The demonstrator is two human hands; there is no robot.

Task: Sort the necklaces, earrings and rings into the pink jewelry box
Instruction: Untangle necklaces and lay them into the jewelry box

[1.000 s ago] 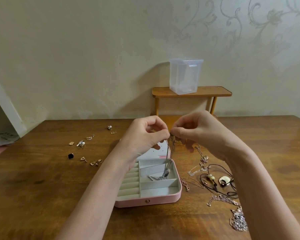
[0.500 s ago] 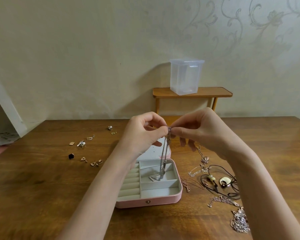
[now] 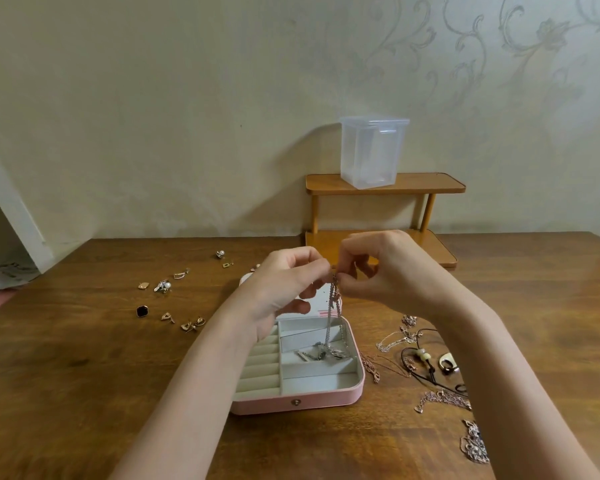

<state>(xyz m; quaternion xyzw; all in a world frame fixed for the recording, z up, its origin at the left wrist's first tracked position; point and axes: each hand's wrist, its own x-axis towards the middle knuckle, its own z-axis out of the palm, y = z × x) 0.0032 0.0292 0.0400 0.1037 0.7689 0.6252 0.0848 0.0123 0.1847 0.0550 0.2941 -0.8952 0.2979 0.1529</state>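
The pink jewelry box (image 3: 312, 401) lies open on the wooden table (image 3: 66, 375), its grey compartments showing. My left hand (image 3: 284, 285) and my right hand (image 3: 385, 268) meet above it, both pinching the top of a silver chain necklace (image 3: 333, 317). The chain hangs down into an upper compartment, where its lower end and pendant lie. Several earrings (image 3: 174, 299) are scattered on the table to the left. A heap of necklaces (image 3: 426, 365) lies to the right of the box, partly behind my right forearm.
A small two-tier wooden shelf (image 3: 385, 183) stands against the wall behind the box, with a clear plastic container (image 3: 373, 152) on its top tier. Papers lie on the floor at the far left.
Both hands have lifted slightly with the chain, which now hangs straighter over the box. The view has shifted a little.
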